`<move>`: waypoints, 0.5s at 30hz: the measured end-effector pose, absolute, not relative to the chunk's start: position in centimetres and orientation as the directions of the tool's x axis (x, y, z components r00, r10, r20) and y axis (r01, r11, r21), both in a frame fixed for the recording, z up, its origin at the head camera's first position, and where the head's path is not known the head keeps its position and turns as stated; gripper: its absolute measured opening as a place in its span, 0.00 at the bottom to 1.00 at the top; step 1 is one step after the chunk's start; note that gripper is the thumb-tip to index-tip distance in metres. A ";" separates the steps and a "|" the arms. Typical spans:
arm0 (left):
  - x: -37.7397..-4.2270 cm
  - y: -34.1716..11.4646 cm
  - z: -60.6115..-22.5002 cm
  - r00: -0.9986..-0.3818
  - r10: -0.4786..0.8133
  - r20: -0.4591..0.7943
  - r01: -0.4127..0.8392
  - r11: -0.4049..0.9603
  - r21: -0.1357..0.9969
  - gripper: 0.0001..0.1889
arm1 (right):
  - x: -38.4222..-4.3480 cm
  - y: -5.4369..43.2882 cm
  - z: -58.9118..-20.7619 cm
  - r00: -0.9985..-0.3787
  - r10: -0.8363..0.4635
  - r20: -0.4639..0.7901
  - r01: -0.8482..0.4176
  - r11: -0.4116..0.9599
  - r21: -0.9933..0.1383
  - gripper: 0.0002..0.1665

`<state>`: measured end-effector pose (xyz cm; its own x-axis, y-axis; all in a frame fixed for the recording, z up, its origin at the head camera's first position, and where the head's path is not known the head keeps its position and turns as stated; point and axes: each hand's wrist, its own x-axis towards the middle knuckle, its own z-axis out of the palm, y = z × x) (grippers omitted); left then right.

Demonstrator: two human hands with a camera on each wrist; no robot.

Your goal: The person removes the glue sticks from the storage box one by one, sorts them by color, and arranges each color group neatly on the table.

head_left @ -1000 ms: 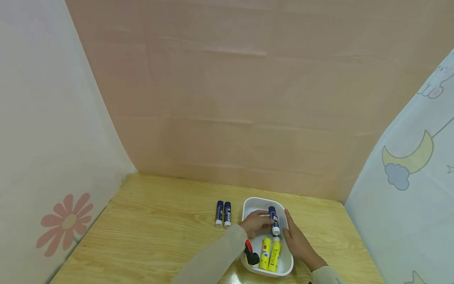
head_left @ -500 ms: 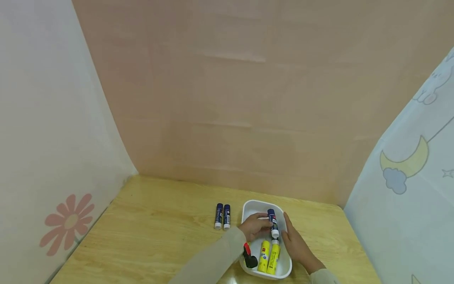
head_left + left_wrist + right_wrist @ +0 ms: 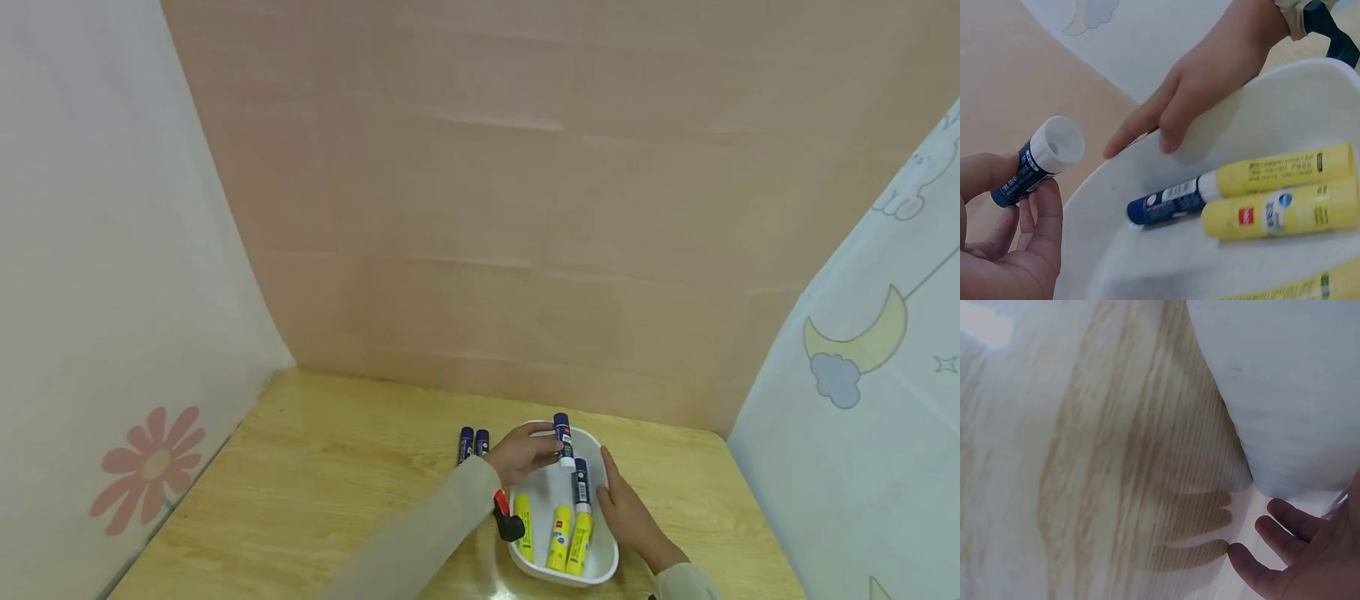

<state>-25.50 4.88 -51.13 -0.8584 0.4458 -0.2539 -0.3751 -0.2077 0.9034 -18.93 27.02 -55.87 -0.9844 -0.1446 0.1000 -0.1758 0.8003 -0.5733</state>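
Observation:
My left hand (image 3: pixel 519 453) pinches a dark blue glue stick (image 3: pixel 564 439) with a white end, holding it above the far part of a white plastic tray (image 3: pixel 551 574). In the left wrist view, the white end's hollow underside faces the camera. My right hand (image 3: pixel 628 515) holds the tray's right side, its thumb over the rim and its fingers along the outside. Inside the tray, another blue glue stick (image 3: pixel 581 483) lies end to end with a yellow glue stick (image 3: pixel 581 543). A second yellow glue stick (image 3: pixel 558 537) lies alongside, and a third yellow glue stick (image 3: pixel 525 528) sits at the left wall.
Left of the tray, two blue glue sticks (image 3: pixel 466 445) lie side by side on the wooden table (image 3: pixel 352 467), partly covered by my left hand and sleeve. A tan backdrop (image 3: pixel 480 250) stands behind the table, with printed white sheets on both sides.
My left hand has raised the blue glue stick and moved it away from me and slightly left, uncovering the blue stick beneath. The right hand stays at the tray.

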 end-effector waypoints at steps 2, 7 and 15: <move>-25.8 3.8 -50.8 -0.861 0.447 -0.241 -0.365 -0.214 0.906 0.30 | -19.0 27.1 -55.8 -0.984 -0.143 0.104 -0.177 0.805 -0.567 0.38; -26.5 1.2 -50.5 -0.865 0.453 -0.216 -0.355 -0.249 0.901 0.31 | -19.1 27.2 -55.8 -0.979 -0.152 0.137 -0.203 0.805 -0.557 0.38; -27.1 -2.2 -50.7 -0.877 0.423 -0.230 -0.351 -0.236 0.906 0.31 | -18.9 27.2 -55.7 -0.991 -0.130 0.032 -0.125 0.811 -0.571 0.39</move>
<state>-27.11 -2.17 -50.65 -0.8767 0.4227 -0.2298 -0.3512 -0.2359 0.9061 -18.93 27.18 -55.69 -0.9911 -0.1295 0.0321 -0.1245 0.8111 -0.5714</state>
